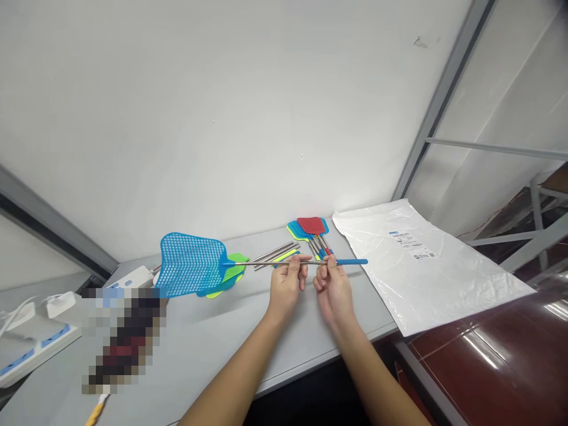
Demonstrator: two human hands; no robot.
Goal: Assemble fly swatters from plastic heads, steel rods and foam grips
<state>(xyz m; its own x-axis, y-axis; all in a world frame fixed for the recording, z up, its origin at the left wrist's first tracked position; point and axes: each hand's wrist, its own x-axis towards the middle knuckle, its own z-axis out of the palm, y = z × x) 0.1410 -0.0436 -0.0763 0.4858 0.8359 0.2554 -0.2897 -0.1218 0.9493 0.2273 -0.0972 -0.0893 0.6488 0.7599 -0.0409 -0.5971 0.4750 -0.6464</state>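
A blue fly swatter (193,266) with a perforated head and a thin metal shaft is held level above the table, its head to the left. My left hand (286,285) pinches the shaft near its middle. Close to the blue grip, my right hand (333,290) grasps the rod between thumb and fingers. Behind the shaft, loose metal tubes (277,251) lie on the table. Green and blue swatter heads (233,275) lie partly hidden under the held one. At the back, several short-looking swatters, a red one (311,225) on top, rest in a pile.
A white plastic mailing bag (426,260) with a label covers the right end of the grey table (248,331). White power strips (33,349) with plugs sit at the left. Near them lies a blurred-out item with a yellow-and-white cord end (95,411). A white wall stands behind.
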